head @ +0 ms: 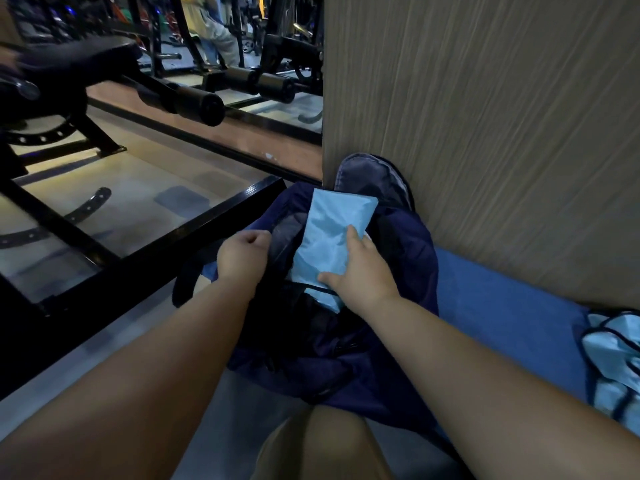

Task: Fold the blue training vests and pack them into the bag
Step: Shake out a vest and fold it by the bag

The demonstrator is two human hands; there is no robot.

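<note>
On a gym floor beside a wood-grain wall panel [485, 133], a person packs a folded light-blue vest [329, 244] into a dark navy bag [408, 258] that leans against the panel's base. The right hand [360, 268] grips the folded vest, thumb along its lower edge and fingers over its side, holding it at the bag's mouth, part in and part out. The left hand [242, 254] is curled at the bag's near rim, apparently pulling the opening wide, though the dim light hides exactly what the fingers pinch. A second vest [616, 362], still unfolded, lies on a blue mat [502, 306] well apart to the right. Black exercise machines [104, 98] stand behind. The packing step is in hand; the next move likely calls for pushing the vest fully down while the opening is kept spread.
</note>
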